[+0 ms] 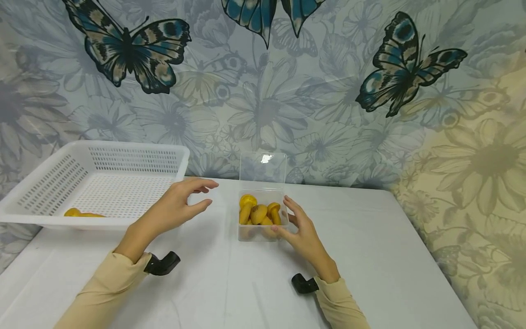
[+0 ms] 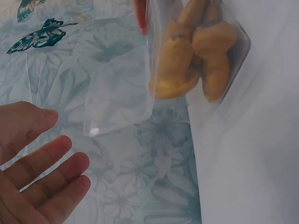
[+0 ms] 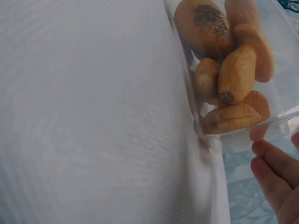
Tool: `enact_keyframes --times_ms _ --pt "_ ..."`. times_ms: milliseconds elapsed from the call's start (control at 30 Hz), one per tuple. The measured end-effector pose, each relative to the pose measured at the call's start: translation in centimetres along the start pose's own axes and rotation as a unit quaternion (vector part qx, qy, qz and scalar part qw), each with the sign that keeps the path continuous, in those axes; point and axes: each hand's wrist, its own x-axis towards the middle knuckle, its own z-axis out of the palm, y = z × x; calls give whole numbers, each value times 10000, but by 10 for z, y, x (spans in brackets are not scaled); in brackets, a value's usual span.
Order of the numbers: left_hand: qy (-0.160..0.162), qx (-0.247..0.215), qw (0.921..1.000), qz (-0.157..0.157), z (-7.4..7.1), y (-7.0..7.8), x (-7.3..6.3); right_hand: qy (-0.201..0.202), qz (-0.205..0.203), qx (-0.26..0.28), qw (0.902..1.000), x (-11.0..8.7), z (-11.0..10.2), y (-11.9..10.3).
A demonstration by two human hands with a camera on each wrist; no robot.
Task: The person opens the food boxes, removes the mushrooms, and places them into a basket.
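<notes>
A clear plastic box (image 1: 258,234) with its hinged lid (image 1: 263,170) raised stands on the white-covered table. Inside are several yellow mushrooms (image 1: 258,214), some showing dark stem ends (image 3: 227,96) in the right wrist view. My right hand (image 1: 305,233) is at the box's right side, thumb by the front corner and fingers along the right wall, its fingertips right at the plastic. To the left, my left hand (image 1: 174,205) hovers between the box and a white basket (image 1: 123,222), fingers spread and nothing in them. More yellow mushroom (image 1: 84,213) lies in the basket, partly hidden by its front rim.
The white cloth-covered table (image 1: 370,237) ends at the back against a wall covering with flowers and large butterflies (image 1: 411,66). The slatted basket takes up the table's left back part. Black wrist mounts (image 1: 162,263) are on both sleeves.
</notes>
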Motion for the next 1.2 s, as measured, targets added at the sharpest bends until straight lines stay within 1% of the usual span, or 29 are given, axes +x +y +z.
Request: enact_keyframes --times_ms 200,400,600,833,933,1067,1200 --pt "-200 -216 9995 138 18 3 12 6 16 -37 10000 0 0 0" --pt "-430 -339 9983 200 35 11 25 32 -37 -5 10000 1 0 2" --pt "-772 -546 9954 175 50 15 34 12 -93 6 10000 0 0 1" --pt "-1024 -617 9927 167 64 17 44 23 -119 17 9999 1 -1 -1" --pt "-1217 -649 9904 78 70 17 49 14 -116 33 9999 1 -2 0" --pt "-1513 -820 9851 -63 76 18 55 10 -122 54 9999 0 -2 0" --pt "-1745 -987 9796 -115 81 19 60 -9 -93 76 9999 0 -1 0"
